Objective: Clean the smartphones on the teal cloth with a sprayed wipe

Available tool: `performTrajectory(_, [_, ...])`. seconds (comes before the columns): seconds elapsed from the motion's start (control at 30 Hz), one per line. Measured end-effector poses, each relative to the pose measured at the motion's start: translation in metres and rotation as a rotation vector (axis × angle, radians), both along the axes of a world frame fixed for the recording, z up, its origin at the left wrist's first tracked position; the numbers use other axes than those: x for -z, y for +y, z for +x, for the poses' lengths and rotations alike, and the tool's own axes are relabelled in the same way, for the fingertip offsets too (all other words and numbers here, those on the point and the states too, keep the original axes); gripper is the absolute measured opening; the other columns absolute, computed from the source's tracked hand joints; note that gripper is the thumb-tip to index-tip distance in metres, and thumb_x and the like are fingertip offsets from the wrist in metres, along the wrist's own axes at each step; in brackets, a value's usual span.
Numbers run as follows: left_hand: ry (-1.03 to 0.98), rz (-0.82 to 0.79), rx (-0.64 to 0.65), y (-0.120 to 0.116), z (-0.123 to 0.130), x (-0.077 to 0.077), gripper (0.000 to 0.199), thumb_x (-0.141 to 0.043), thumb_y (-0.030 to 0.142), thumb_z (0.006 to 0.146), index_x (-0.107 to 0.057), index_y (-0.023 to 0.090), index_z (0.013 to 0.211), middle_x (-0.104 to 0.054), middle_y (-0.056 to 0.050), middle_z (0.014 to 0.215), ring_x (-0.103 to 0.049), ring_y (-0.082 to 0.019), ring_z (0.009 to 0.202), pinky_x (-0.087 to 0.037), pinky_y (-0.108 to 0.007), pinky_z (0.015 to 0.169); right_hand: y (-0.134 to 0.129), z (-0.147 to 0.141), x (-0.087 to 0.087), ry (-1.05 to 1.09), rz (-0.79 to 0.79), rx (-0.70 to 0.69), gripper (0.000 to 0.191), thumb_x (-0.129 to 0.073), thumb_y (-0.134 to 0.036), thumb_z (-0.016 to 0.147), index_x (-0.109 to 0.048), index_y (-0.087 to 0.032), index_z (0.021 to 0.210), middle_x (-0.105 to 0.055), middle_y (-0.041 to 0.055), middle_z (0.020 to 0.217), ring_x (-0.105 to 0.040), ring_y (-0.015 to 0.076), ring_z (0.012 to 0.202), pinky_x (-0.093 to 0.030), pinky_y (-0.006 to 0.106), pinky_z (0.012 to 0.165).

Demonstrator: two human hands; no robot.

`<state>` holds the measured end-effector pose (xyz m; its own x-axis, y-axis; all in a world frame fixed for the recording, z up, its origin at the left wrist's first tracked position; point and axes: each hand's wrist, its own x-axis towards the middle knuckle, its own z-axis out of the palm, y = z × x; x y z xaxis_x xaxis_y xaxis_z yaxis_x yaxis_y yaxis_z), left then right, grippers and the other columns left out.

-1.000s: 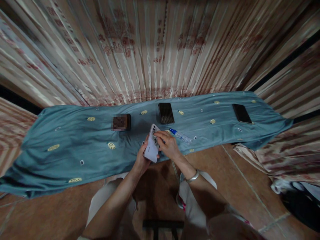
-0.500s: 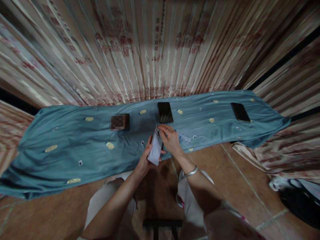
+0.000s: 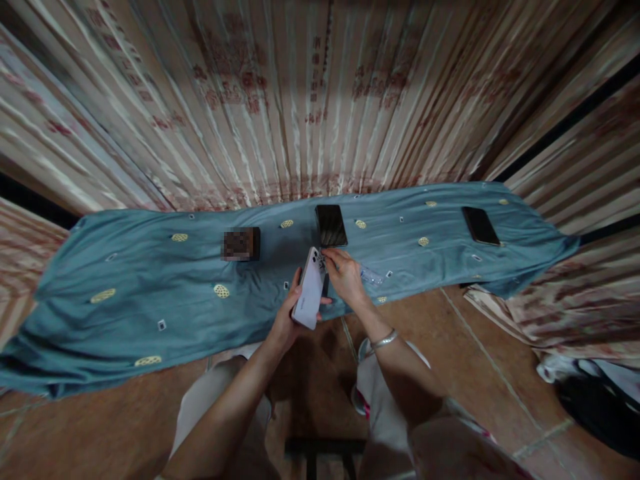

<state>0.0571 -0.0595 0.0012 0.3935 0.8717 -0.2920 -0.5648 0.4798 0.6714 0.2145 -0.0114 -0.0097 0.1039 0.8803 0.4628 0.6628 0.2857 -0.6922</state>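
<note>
My left hand [image 3: 286, 317] is closed around a pale lilac smartphone [image 3: 309, 293], held tilted with its back and camera end showing. My right hand [image 3: 344, 272] is at the phone's upper right, thumb and fingers pinched together. Something small and shiny shows at its fingertips, beside the camera corner; I cannot make out what it is. A dark strip shows along the phone's right edge, partly hidden. Just right of my right hand lies a clear plastic object [image 3: 371, 275]. Beyond both hands, a black tablet-like slab [image 3: 331, 225] lies flat on the blue cloth.
The blue patterned cloth [image 3: 190, 273] covers a long narrow table. A dark box with a blurred face [image 3: 241, 244] stands left of centre. Another black flat device [image 3: 480, 225] lies at the right. Pleated curtains [image 3: 280, 100] hang close behind, and a dark stool [image 3: 325, 447] stands below.
The phone has turned so its camera corner shows more fully. My right hand has shifted slightly right, off the phone's top, with its fingers still pinched.
</note>
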Motion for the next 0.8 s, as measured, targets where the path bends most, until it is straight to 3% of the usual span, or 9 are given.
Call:
performTrajectory(0.17, [-0.007, -0.032, -0.015, 0.001, 0.001, -0.010, 0.074, -0.057, 0.034, 0.082, -0.024, 0.026, 0.148, -0.057, -0.015, 0.131, -0.071, -0.027, 0.082, -0.052, -0.026, 0.045, -0.001, -0.005, 0.002, 0.008, -0.001, -0.014, 0.028, -0.046, -0.019, 0.088, -0.068, -0.020, 0.104, -0.070, 0.0084, 0.107, -0.063, 0.0214, 0.102, -0.048, 0.035, 0.095])
performTrajectory(0.3, [-0.024, -0.039, -0.041, 0.002, 0.000, -0.014, 0.067, -0.053, 0.032, 0.084, -0.029, 0.025, 0.146, -0.060, -0.013, 0.127, -0.070, -0.025, 0.084, -0.052, -0.025, 0.047, -0.008, -0.013, 0.001, 0.024, -0.011, -0.040, 0.026, -0.048, -0.019, 0.087, -0.069, -0.022, 0.102, -0.070, 0.0068, 0.106, -0.064, 0.0204, 0.102, -0.049, 0.036, 0.095])
performTrajectory(0.47, [-0.050, -0.069, -0.097, 0.005, -0.003, -0.011, 0.059, -0.051, 0.030, 0.086, -0.035, 0.024, 0.143, -0.064, -0.009, 0.119, -0.068, -0.021, 0.084, -0.056, -0.027, 0.056, -0.021, -0.023, -0.003, 0.081, -0.035, -0.094, 0.024, -0.050, -0.019, 0.086, -0.069, -0.021, 0.100, -0.070, 0.0069, 0.107, -0.063, 0.0194, 0.102, -0.050, 0.035, 0.094])
performTrajectory(0.63, [-0.029, -0.069, -0.086, 0.005, 0.000, -0.006, 0.058, -0.050, 0.030, 0.086, -0.037, 0.022, 0.142, -0.063, -0.008, 0.119, -0.065, -0.017, 0.077, -0.052, -0.023, 0.049, -0.025, -0.027, -0.009, 0.128, -0.023, -0.118, 0.024, -0.050, -0.020, 0.088, -0.070, -0.023, 0.102, -0.070, 0.0058, 0.108, -0.063, 0.0185, 0.103, -0.050, 0.034, 0.094])
performTrajectory(0.8, [0.020, -0.059, -0.053, 0.003, 0.007, -0.001, 0.065, -0.050, 0.035, 0.086, -0.029, 0.023, 0.146, -0.064, -0.009, 0.117, -0.064, -0.017, 0.067, -0.048, -0.024, 0.042, -0.022, -0.024, -0.013, 0.083, 0.025, -0.101, 0.027, -0.047, -0.018, 0.089, -0.069, -0.021, 0.105, -0.069, 0.0074, 0.110, -0.062, 0.0190, 0.106, -0.047, 0.035, 0.097])
